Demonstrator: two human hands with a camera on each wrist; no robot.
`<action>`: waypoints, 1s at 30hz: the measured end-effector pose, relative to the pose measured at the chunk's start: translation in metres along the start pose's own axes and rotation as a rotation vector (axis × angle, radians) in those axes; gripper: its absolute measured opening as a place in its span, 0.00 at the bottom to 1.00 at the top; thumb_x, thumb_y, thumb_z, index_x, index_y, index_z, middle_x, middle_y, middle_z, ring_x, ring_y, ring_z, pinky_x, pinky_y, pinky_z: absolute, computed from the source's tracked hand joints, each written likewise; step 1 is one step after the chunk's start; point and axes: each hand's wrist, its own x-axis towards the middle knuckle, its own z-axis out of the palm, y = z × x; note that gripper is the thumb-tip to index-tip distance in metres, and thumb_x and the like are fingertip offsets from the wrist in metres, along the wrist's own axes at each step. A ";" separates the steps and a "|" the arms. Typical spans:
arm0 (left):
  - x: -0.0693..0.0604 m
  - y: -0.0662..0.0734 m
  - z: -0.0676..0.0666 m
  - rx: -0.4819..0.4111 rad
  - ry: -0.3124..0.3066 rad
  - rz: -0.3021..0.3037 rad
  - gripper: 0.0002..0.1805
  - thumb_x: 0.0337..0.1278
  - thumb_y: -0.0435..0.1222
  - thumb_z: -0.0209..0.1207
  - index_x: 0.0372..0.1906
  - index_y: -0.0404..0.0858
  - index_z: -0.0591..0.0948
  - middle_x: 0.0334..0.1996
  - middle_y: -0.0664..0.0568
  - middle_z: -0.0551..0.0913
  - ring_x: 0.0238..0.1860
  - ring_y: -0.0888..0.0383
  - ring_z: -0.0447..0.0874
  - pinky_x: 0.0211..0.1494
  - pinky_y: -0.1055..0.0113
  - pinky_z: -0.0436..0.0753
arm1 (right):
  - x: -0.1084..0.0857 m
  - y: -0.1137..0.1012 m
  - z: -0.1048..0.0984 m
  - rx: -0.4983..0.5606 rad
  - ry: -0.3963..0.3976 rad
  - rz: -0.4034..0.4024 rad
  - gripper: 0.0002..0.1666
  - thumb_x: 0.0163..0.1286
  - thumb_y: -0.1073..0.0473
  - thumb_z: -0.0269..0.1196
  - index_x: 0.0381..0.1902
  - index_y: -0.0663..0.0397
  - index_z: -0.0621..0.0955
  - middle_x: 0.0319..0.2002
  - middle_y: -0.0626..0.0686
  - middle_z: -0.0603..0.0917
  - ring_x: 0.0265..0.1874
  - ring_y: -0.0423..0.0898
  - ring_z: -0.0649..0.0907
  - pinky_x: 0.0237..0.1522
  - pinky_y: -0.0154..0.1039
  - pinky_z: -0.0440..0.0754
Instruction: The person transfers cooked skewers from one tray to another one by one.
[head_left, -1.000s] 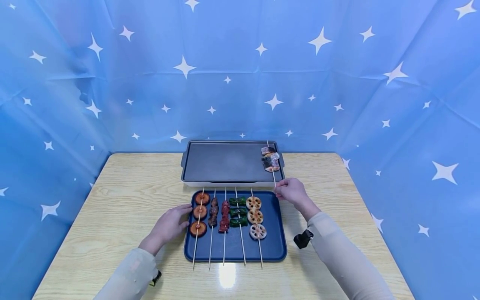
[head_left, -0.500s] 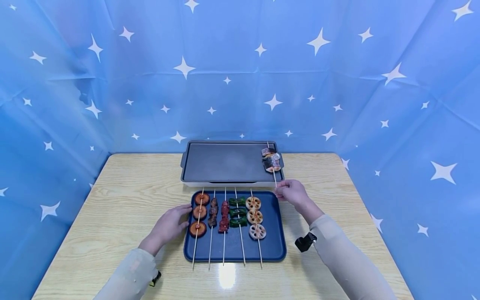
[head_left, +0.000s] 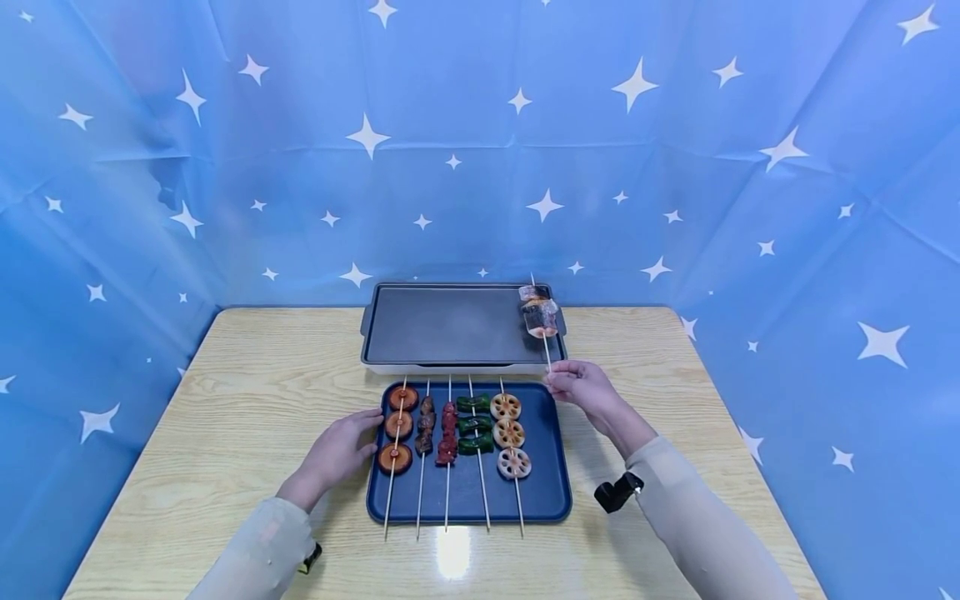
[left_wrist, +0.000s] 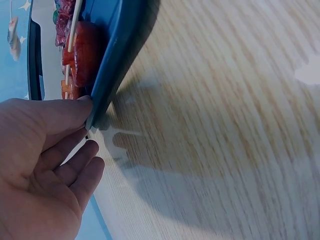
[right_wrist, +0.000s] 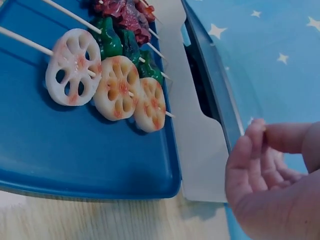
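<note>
My right hand [head_left: 588,390] pinches the lower end of a skewer's stick between thumb and fingertips. The fish skewer [head_left: 540,317], with silvery-skinned pinkish chunks, is tilted over the right end of the dark griddle [head_left: 450,325]. In the left wrist view the fish skewer [left_wrist: 13,37] shows small at the upper left. My left hand [head_left: 337,454] holds the left rim of the blue tray [head_left: 547,492], thumb above and index finger below it. On the tray lie a mushroom skewer [head_left: 399,425], two meat skewers, a green pepper skewer [head_left: 476,425] and a lotus root skewer [head_left: 510,433].
The griddle stands directly behind the tray, its white base [right_wrist: 200,150] close to the tray's far edge. A wooden table [head_left: 247,375] carries both. Blue star-printed cloth [head_left: 450,150] hangs around the back and sides. Stick ends overhang the tray's near edge.
The fish skewer has risen a little off the griddle and shifted slightly left, held in my right hand. My right wrist has turned slightly. The left hand and tray stay in place.
</note>
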 end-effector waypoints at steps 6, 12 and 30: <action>-0.001 0.000 0.000 -0.003 -0.003 0.003 0.25 0.56 0.31 0.64 0.60 0.31 0.77 0.65 0.43 0.75 0.66 0.40 0.71 0.69 0.44 0.71 | -0.005 0.003 -0.001 0.130 -0.037 -0.054 0.19 0.74 0.64 0.54 0.60 0.67 0.70 0.41 0.47 0.84 0.37 0.36 0.83 0.50 0.34 0.84; 0.000 0.000 0.000 0.001 0.005 0.017 0.24 0.56 0.30 0.64 0.60 0.31 0.77 0.64 0.42 0.76 0.65 0.40 0.72 0.69 0.45 0.72 | -0.010 0.003 -0.002 0.143 -0.061 -0.098 0.23 0.74 0.66 0.54 0.64 0.68 0.68 0.38 0.44 0.83 0.39 0.35 0.84 0.50 0.33 0.84; -0.001 -0.002 -0.002 -0.010 0.000 0.024 0.24 0.57 0.31 0.64 0.60 0.31 0.77 0.65 0.41 0.75 0.66 0.39 0.72 0.69 0.44 0.71 | -0.035 0.013 -0.008 -0.104 -0.239 -0.033 0.14 0.69 0.64 0.61 0.49 0.66 0.75 0.35 0.46 0.85 0.33 0.40 0.85 0.44 0.41 0.88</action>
